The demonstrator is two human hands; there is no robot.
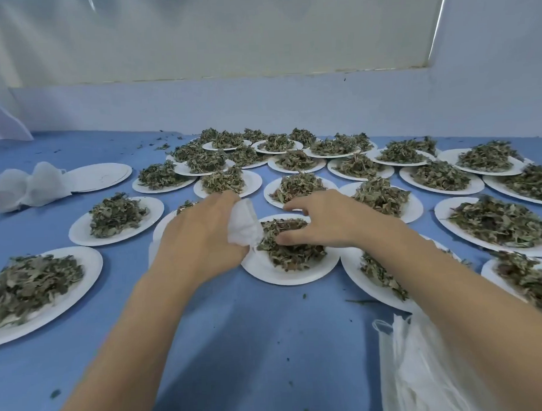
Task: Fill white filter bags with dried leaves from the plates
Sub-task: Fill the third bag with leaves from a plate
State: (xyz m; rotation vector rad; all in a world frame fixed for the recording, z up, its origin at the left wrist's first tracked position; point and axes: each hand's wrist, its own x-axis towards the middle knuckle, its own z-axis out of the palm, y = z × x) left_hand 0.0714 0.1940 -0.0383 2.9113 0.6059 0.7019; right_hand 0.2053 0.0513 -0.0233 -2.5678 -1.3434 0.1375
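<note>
1. Gripped in the left hand (pixel 200 238), a white filter bag (pixel 244 226) sticks out past the curled fingers, its lower edge touching the rim of the nearest paper plate (pixel 266 271).
2. Spread over that plate's pile of dried leaves (pixel 291 243), the right hand (pixel 322 219) presses its thumb and fingertips down into the heap; whether any leaves are pinched cannot be told.
3. Around this plate, many more white paper plates heaped with dried leaves cover the blue table (pixel 237 345), some overlapping at the far side.
4. At far left lie two filled filter bags (pixel 26 186), puffed and rounded, touching a stack of empty plates (pixel 99 177).
5. Near the lower right, beside the right forearm, lies a bundle of thin white empty bags (pixel 416 369).
6. Loose leaf crumbs dot the table surface.
</note>
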